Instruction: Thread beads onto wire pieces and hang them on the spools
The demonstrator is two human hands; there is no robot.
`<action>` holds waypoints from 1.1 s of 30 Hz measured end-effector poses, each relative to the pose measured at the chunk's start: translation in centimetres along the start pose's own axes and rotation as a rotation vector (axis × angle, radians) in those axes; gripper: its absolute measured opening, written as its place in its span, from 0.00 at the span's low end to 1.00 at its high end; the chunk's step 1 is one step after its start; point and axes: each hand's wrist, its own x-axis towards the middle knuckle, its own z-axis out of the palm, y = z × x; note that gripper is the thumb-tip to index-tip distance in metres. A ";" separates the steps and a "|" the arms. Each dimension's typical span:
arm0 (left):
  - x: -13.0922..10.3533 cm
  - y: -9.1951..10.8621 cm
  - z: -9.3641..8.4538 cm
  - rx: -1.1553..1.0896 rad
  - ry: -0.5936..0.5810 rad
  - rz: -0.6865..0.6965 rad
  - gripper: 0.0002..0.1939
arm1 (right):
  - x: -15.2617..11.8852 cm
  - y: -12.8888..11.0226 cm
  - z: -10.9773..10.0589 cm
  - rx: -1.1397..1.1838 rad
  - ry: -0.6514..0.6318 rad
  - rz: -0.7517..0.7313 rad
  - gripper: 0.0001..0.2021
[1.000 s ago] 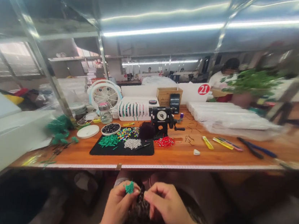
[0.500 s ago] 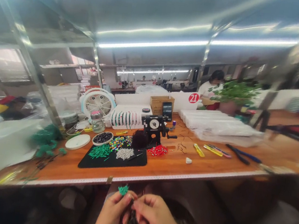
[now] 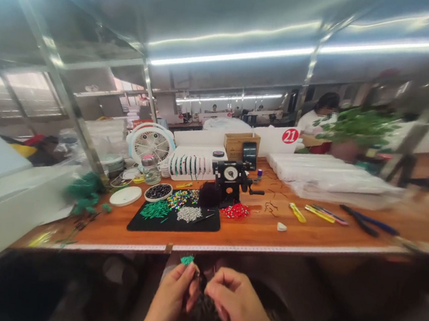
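In front of the table edge, my left hand (image 3: 177,286) pinches a small cluster of green beads (image 3: 187,260) between thumb and fingertips. To its right, a short gap away, my right hand (image 3: 233,295) is closed in a pinch; anything in its fingertips is too small to make out. Below the hands lies a dark, textured mass (image 3: 209,316), partly hidden by them. On the table beyond, a black mat (image 3: 167,226) bears green tube beads (image 3: 156,209), silver-white beads (image 3: 189,213) and multicoloured beads (image 3: 177,199).
A black hand-cranked machine (image 3: 232,175) stands behind red beads (image 3: 236,211). Left of it are a bowl of black beads (image 3: 158,191), a white lid (image 3: 126,196) and a fan (image 3: 151,145). Pliers (image 3: 359,220) and yellow-handled tools (image 3: 297,212) lie right. A person (image 3: 319,116) sits beyond.
My hands have moved apart; they were touching before. The green bead cluster stays in my left hand. The whole view has shifted slightly, with the table now further right.
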 end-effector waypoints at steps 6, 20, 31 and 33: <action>0.0 0.0 0.0 -0.039 -0.060 0.008 0.24 | 0.0 0.0 0.1 0.033 -0.015 0.009 0.11; -0.1 -0.3 -0.1 -0.023 0.010 -0.016 0.26 | 0.0 0.1 0.2 0.047 -0.011 -0.009 0.09; 0.1 -0.6 -0.6 -0.027 0.081 -0.042 0.26 | -0.1 0.0 0.1 0.063 -0.027 0.000 0.08; 0.0 -0.5 -0.5 -0.023 0.093 -0.039 0.27 | -0.1 0.1 0.1 0.058 -0.028 -0.009 0.08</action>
